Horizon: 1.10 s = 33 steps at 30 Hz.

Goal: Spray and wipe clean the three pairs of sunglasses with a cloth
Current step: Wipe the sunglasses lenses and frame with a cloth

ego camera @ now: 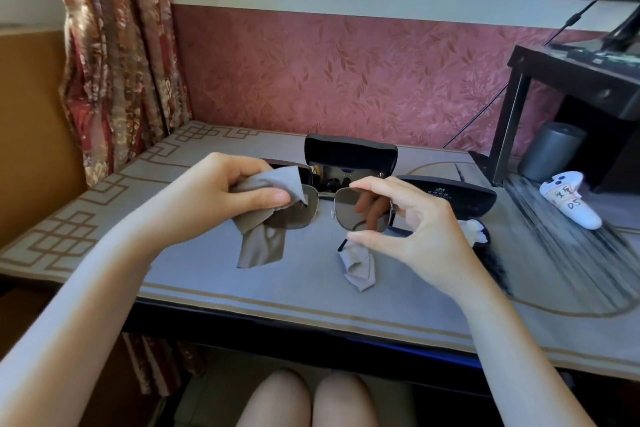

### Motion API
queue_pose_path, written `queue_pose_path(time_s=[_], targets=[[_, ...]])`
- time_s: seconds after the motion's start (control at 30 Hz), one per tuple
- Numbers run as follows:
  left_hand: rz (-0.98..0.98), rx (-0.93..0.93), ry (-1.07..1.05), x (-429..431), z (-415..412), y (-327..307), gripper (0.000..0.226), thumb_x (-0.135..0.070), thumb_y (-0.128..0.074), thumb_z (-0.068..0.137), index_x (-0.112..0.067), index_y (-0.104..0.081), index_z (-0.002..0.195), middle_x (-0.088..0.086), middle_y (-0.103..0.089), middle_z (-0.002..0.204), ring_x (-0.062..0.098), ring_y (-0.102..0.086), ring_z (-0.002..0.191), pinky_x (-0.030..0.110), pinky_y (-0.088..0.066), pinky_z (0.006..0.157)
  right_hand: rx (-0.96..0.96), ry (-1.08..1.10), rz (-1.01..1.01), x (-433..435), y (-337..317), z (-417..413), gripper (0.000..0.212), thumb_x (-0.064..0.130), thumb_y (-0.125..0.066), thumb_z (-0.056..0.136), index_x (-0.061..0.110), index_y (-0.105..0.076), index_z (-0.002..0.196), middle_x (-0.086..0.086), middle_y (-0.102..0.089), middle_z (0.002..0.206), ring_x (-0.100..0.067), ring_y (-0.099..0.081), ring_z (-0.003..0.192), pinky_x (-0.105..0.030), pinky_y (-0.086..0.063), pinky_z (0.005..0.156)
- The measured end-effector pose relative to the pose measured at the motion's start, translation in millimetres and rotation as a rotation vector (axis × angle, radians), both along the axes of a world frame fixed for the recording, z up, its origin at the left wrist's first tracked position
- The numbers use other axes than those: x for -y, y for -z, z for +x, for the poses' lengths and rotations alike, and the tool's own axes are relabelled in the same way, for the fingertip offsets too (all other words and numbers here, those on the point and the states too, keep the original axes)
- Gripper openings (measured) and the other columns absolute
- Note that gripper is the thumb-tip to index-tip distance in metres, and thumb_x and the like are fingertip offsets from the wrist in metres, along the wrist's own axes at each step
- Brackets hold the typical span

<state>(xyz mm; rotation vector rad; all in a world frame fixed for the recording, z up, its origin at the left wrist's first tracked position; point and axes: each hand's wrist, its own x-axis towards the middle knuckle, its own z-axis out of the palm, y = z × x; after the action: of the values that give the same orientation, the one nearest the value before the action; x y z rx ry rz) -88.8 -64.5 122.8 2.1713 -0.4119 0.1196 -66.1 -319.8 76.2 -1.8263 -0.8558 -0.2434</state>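
While the sunglasses [346, 215] are held above the table mat [207, 291], the right hand [426, 218] pinches the right-side lens rim between thumb and forefinger. The left hand [214, 191] pinches a grey cloth [259, 243] over the other lens. A second cloth [358, 270] lies crumpled on the mat below.

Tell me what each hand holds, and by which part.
The right hand pinches the sunglasses by one lens's rim, forefinger on top, thumb beneath. The left hand grips a grey cloth, folded over the other lens.
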Motion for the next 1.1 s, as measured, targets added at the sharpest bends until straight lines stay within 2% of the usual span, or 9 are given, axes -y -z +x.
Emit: queue_pose_path(time_s=[0.1, 0.23, 0.43, 0.6, 0.73, 0.8, 0.87, 0.97, 1.1], targets=[[0.035, -0.044, 0.097, -8.9, 0.1, 1.1, 0.022, -0.045, -0.073, 0.076, -0.028, -0.071, 0.09, -0.007, -0.074, 0.084, 0.003, -0.065, 0.073, 0.014, -0.047, 0.066, -0.013, -0.004, -0.01, -0.2, 0.9, -0.1, 0.049, 0.005, -0.081, 0.075, 0.016, -0.064, 0.12, -0.006, -0.06, 0.092, -0.013, -0.054, 0.074, -0.025, -0.045, 0.08], [0.058, -0.107, 0.161, -15.5, 0.1, 3.7, 0.041, -0.048, -0.079, 0.056, -0.031, -0.071, 0.092, -0.002, -0.075, 0.091, 0.014, -0.071, 0.085, 0.024, -0.052, 0.077, -0.036, -0.013, -0.017, -2.1, 3.1, -0.1, 0.048, 0.008, -0.081, 0.074, 0.021, -0.065, 0.118, -0.004, -0.061, 0.093, -0.014, -0.055, 0.075, -0.025, -0.045, 0.081], [0.076, -0.099, 0.148, -13.9, 3.4, 0.1, 0.04, -0.052, -0.081, 0.052, -0.028, -0.07, 0.082, -0.004, -0.072, 0.077, 0.007, -0.064, 0.066, 0.017, -0.047, 0.061, -0.033, -0.011, -0.029, -2.2, 0.5, -1.6, 0.049, 0.006, -0.081, 0.075, 0.018, -0.064, 0.119, -0.004, -0.061, 0.093, -0.014, -0.055, 0.076, -0.024, -0.045, 0.081], [0.074, -0.059, 0.08, -4.9, 1.4, -0.4, 0.038, -0.051, -0.083, 0.062, -0.019, -0.067, 0.075, 0.0, -0.065, 0.069, 0.004, -0.055, 0.06, 0.013, -0.039, 0.055, -0.037, -0.009, -0.041, -2.8, -1.4, -3.0, 0.048, 0.005, -0.08, 0.076, 0.019, -0.065, 0.119, -0.002, -0.06, 0.092, -0.012, -0.055, 0.076, -0.023, -0.045, 0.082], [0.152, -0.05, 0.071, 9.0, 0.7, 0.4, 0.022, -0.042, -0.076, 0.069, -0.022, -0.069, 0.076, -0.003, -0.067, 0.071, 0.004, -0.056, 0.062, 0.016, -0.038, 0.057, -0.028, 0.019, -0.101, -5.7, -1.0, -4.5, 0.045, 0.009, -0.081, 0.076, 0.021, -0.066, 0.117, 0.006, -0.06, 0.094, -0.009, -0.056, 0.084, -0.016, -0.041, 0.083], [0.169, -0.029, 0.074, 15.3, 0.7, 0.6, 0.015, -0.036, -0.076, 0.075, -0.026, -0.065, 0.069, -0.01, -0.061, 0.062, 0.0, -0.05, 0.056, 0.013, -0.034, 0.052, -0.028, 0.019, -0.107, -7.7, 0.0, -5.0, 0.046, 0.011, -0.081, 0.076, 0.021, -0.066, 0.117, 0.008, -0.059, 0.095, -0.011, -0.056, 0.089, -0.018, -0.04, 0.085], [0.18, 0.007, 0.05, 18.8, 1.5, 0.4, 0.023, -0.035, -0.073, 0.078, -0.025, -0.06, 0.063, -0.013, -0.051, 0.054, 0.001, -0.044, 0.051, 0.013, -0.031, 0.048, -0.025, 0.027, -0.103, -8.2, 0.4, -5.4, 0.046, 0.013, -0.081, 0.076, 0.022, -0.065, 0.118, 0.012, -0.059, 0.095, -0.01, -0.056, 0.092, -0.018, -0.039, 0.085], [0.161, 0.039, 0.012, 20.2, 1.5, 0.6, 0.039, -0.041, -0.064, 0.08, -0.006, -0.058, 0.066, -0.01, -0.042, 0.05, 0.004, -0.038, 0.047, 0.013, -0.029, 0.046, -0.035, 0.024, -0.085, -7.7, 0.8, -7.1, 0.046, 0.012, -0.082, 0.075, 0.022, -0.066, 0.117, 0.01, -0.058, 0.092, -0.009, -0.056, 0.087, -0.018, -0.04, 0.083], [0.114, 0.067, -0.031, 19.5, 1.9, 3.2, 0.05, -0.05, -0.055, 0.077, -0.001, -0.062, 0.071, -0.001, -0.045, 0.057, 0.005, -0.035, 0.05, 0.016, -0.027, 0.047, -0.026, 0.032, -0.08, -7.4, 0.8, -7.0, 0.047, 0.013, -0.081, 0.076, 0.02, -0.066, 0.12, 0.004, -0.059, 0.094, -0.01, -0.055, 0.084, -0.024, -0.043, 0.084]])
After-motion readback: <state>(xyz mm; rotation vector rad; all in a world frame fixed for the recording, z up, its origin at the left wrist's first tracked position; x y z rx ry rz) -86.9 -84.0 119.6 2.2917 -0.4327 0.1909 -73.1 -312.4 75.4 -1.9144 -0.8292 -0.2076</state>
